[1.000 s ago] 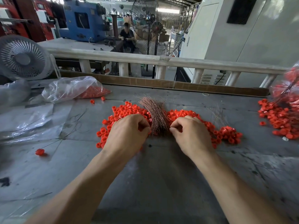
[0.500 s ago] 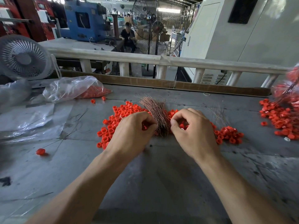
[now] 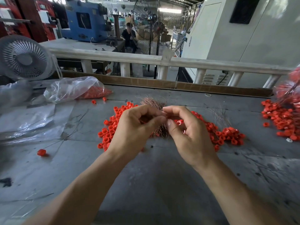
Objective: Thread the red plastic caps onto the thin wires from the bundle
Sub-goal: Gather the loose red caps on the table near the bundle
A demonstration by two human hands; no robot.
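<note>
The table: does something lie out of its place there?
Yes. One red cap lies alone near the table's left edge, apart from the main pile. Two more lie loose beside the plastic bag.

Your left hand [image 3: 136,129]: raised above the table [image 3: 146,184], fingers curled, thumb and forefinger pinched at the meeting point with the other hand; what they grip is too small to tell.
Your right hand [image 3: 189,133]: fingertips touching the left's; red caps [image 3: 179,122] show inside the curled palm.
Wire bundle [image 3: 153,102]: lying behind your hands, amid the loose cap pile [image 3: 110,132].
Plastic bag [image 3: 76,89]: far left, holding more caps.
Second cap heap [image 3: 282,117]: right edge.
Small fan [image 3: 24,57]: far left.
</note>
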